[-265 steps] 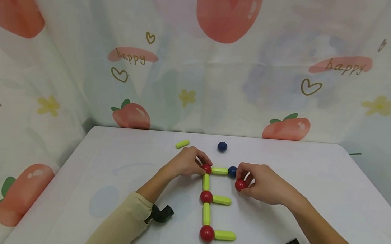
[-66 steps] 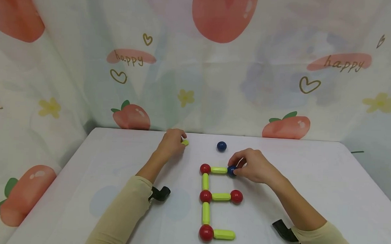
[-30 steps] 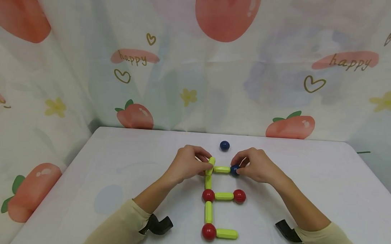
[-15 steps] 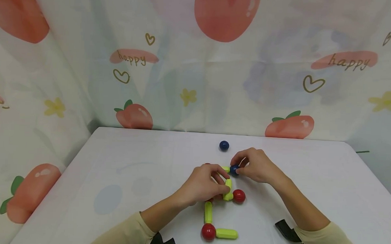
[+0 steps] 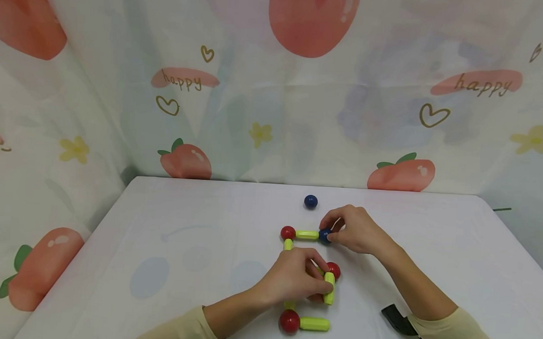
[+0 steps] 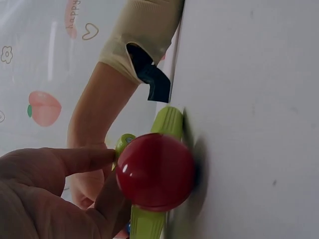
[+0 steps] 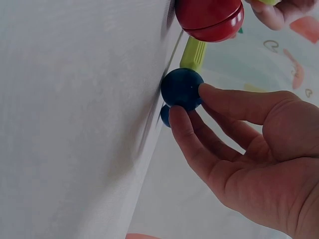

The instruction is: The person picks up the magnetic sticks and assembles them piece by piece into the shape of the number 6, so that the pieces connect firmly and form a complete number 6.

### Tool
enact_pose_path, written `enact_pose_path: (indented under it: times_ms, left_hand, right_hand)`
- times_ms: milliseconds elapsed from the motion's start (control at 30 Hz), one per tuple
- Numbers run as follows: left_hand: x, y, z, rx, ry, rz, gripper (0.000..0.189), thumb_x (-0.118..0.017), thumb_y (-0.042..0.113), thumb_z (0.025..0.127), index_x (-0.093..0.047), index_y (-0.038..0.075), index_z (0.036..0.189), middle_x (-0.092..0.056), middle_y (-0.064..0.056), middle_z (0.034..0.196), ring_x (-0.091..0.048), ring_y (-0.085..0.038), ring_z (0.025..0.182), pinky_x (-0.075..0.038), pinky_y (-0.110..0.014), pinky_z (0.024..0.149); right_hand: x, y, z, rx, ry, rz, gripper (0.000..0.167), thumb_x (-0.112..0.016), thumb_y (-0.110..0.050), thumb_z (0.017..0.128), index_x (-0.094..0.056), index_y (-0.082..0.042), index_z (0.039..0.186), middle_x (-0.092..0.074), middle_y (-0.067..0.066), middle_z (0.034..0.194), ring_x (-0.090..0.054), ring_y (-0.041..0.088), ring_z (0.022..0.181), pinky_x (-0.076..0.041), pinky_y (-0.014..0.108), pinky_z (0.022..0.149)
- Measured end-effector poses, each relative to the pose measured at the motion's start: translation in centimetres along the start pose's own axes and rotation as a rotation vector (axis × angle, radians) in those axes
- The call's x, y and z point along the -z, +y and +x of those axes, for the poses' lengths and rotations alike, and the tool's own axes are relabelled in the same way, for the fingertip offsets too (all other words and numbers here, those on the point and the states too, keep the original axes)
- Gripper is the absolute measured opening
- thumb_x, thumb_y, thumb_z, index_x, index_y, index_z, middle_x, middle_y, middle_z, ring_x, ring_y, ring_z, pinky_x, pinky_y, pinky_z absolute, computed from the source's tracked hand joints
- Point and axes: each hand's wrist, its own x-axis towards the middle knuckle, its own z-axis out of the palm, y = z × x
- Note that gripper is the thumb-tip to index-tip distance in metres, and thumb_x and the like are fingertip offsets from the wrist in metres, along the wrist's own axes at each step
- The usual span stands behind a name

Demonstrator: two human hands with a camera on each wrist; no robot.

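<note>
My left hand (image 5: 294,275) pinches a yellow-green rod (image 5: 329,288) between thumb and fingers, its far end beside the red ball (image 5: 334,270) of the middle arm. With thumb and fingertips my right hand (image 5: 359,231) pinches a blue ball (image 7: 180,89) at the end of the top rod (image 5: 307,234). The rods and balls form a figure: a left column with a red ball at the top (image 5: 288,233), another at the bottom (image 5: 289,322), and rods pointing right. My left hand covers the column's middle joint in the head view; a red ball (image 6: 155,172) shows large in the left wrist view.
A second blue ball (image 5: 311,201) lies by itself toward the back of the white table (image 5: 195,286). The bottom rod (image 5: 314,324) ends without a ball. A printed curtain (image 5: 291,120) hangs behind the table's back edge.
A red ball from my right hand now sits on the middle arm; that hand moved to the blue ball. My left hand picked up the loose back rod and carried it forward and right.
</note>
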Motion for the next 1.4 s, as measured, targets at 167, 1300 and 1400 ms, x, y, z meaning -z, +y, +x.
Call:
enact_pose_path:
  times_ms: [167,1300,1400]
  left_hand:
    - [-0.7,0.1,-0.4,0.032,0.009,-0.019,0.021,-0.085,0.013,0.084,-0.066,0.016,0.094,-0.073,0.003,0.071,-0.073,-0.015,0.060,-0.049,-0.021,0.058]
    - [-1.5,-0.5,0.0,-0.027,0.000,0.062,0.016,-0.083,0.007,0.085,-0.070,0.014,0.091,-0.073,0.004,0.068,-0.070,-0.013,0.058,-0.053,-0.019,0.064]
    - [-1.4,-0.5,-0.1,-0.018,-0.006,0.074,0.015,-0.083,0.008,0.086,-0.070,0.014,0.092,-0.073,0.004,0.069,-0.070,-0.012,0.059,-0.054,-0.020,0.063]
  right_hand:
    - [0.0,0.1,0.0,0.006,0.005,-0.002,0.017,-0.077,-0.002,0.086,-0.078,-0.012,0.100,-0.074,0.000,0.091,-0.065,0.018,0.087,-0.053,0.032,0.073]
    - [-0.1,-0.1,0.1,-0.002,0.006,-0.006,0.017,-0.076,-0.002,0.087,-0.078,-0.011,0.102,-0.073,0.002,0.092,-0.065,0.019,0.089,-0.051,0.032,0.073]
    - [-0.1,-0.1,0.1,-0.003,0.004,-0.005,0.017,-0.076,-0.002,0.087,-0.078,-0.011,0.101,-0.073,0.001,0.092,-0.065,0.019,0.089,-0.051,0.032,0.073]
